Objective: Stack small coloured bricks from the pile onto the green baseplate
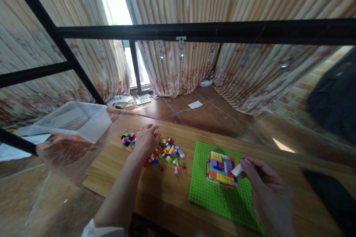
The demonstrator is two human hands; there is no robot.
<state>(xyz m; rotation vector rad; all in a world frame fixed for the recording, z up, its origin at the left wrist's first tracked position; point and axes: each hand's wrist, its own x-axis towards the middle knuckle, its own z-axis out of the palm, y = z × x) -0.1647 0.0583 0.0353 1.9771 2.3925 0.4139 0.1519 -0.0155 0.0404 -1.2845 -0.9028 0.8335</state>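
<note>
My left hand (pixel 147 140) reaches over a pile of loose toy bricks (pixel 168 150) in many colours; its fingers are spread, and I make out nothing in them. Between the thumb and fingers of my right hand (pixel 267 183) is a white toy brick (pixel 237 170), held at the right side of a block built of coloured bricks (pixel 221 168). That block stands on a green studded baseplate (pixel 201 189). Whether the white brick touches the block I cannot tell.
The wooden table (pixel 164 200) carries all of this, with a dark flat object (pixel 328 192) at its right end. A clear plastic bin (pixel 97 122) stands at the left. Behind run a black metal bar (pixel 200 33) and patterned curtains (pixel 180 0); papers (pixel 195 104) lie on the tiled floor.
</note>
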